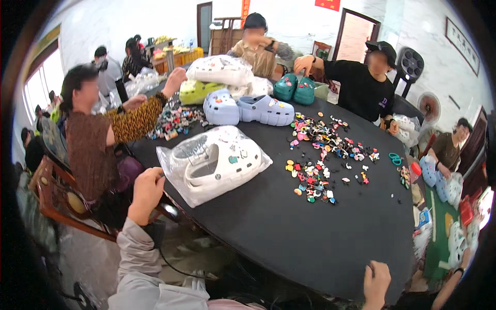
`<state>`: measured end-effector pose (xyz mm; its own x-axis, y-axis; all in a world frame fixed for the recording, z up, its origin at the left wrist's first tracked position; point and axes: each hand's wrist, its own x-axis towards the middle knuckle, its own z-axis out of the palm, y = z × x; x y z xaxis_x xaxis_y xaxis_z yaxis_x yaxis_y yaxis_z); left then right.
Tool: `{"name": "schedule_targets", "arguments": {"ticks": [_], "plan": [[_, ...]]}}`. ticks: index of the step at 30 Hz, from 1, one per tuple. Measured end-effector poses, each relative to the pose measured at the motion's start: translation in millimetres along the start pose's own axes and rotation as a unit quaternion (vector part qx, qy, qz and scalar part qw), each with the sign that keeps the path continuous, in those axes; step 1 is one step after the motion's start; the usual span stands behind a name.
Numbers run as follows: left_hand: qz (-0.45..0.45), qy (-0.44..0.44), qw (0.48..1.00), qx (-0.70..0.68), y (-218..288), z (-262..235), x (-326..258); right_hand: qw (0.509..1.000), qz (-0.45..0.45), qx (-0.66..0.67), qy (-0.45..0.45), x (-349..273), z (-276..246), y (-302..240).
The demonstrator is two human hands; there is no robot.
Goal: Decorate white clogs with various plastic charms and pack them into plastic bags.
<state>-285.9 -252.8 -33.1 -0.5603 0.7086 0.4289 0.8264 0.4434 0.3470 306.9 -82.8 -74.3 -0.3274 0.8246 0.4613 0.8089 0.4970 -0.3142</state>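
At the near left edge of the table is my left hand (146, 195), its fingers curled together and nothing seen in them. Just beyond its fingertips lies a clear plastic bag (194, 195) with a pair of white clogs (227, 168) inside, one of them showing small charms. My right hand (377, 281) is loosely closed over the near right part of the black table (289, 243), apart from any object; no held thing shows. Right of the bag, colourful small shoe charms (315, 175) lie scattered in loose heaps.
Lavender clogs (266, 110), green clogs (295, 89) and bagged white clogs (219, 70) stand farther back. More charms (178, 120) lie at the left. Teal scissors (395, 158) rest near the right edge. Several people sit around the table, one (93, 129) close on the left.
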Motion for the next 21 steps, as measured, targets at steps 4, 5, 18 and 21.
{"name": "schedule_targets", "arguments": {"ticks": [4, 5, 18, 21], "plan": [[0.151, 0.119, 0.978, -0.087, 15.7, 27.9, 20.1, 0.994, -0.079, 0.072, -0.019, 26.7, 46.0, -35.4], [0.117, 0.092, 0.981, -0.124, 28.7, 32.7, 24.0, 0.996, -0.074, 0.043, -0.011, 25.8, 57.1, -38.1], [0.104, -0.162, 0.974, 0.119, 38.3, 37.3, 87.3, 0.996, -0.068, 0.05, 0.027, 19.8, 65.6, -38.4], [0.101, -0.203, 0.974, 0.022, 55.0, 38.9, 92.1, 0.996, -0.068, 0.05, 0.026, 19.5, 65.3, -36.4]]}}
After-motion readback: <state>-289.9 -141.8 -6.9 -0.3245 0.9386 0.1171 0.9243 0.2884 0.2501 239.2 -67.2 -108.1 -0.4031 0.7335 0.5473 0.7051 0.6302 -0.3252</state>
